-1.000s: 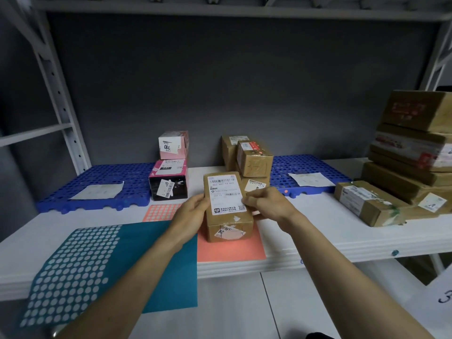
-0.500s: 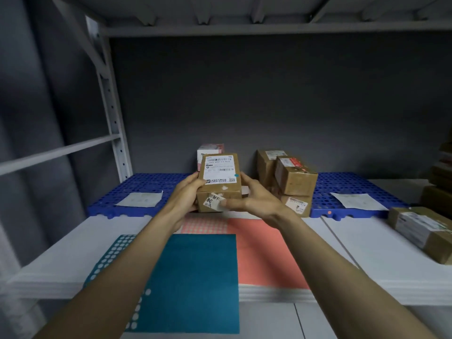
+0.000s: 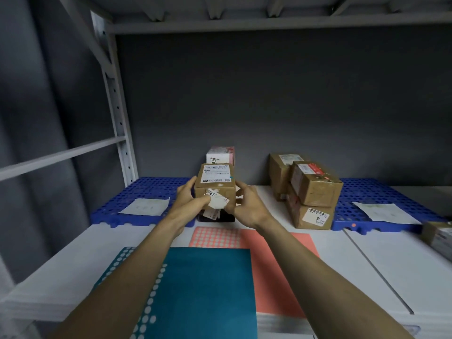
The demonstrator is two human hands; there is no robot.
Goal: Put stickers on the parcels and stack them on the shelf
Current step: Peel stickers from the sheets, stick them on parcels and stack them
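Note:
A small brown parcel [image 3: 215, 176] with a white shipping label on top sits between both hands, on or just above a dark box [image 3: 226, 216] at the back of the white shelf [image 3: 401, 260]. My left hand [image 3: 189, 195] grips its left side, thumb across the front. My right hand [image 3: 243, 203] grips its right front corner. A small teal sticker dot [image 3: 231, 177] shows on the parcel's top right edge. Behind it stands a pink and white box [image 3: 220, 154]. A teal sticker sheet [image 3: 203, 289] and a coral sticker sheet [image 3: 269, 260] lie near me.
Three brown parcels [image 3: 315, 189] are stacked to the right. Blue perforated pallets lie at the back left [image 3: 146, 189] and back right [image 3: 362, 194], each with a paper sheet on it. Another parcel [image 3: 437, 234] sits at the far right edge. A white shelf upright [image 3: 117, 111] rises on the left.
Both hands carried the brown parcel away from me, off the coral sheet, up to the dark box at the back. The view swung left.

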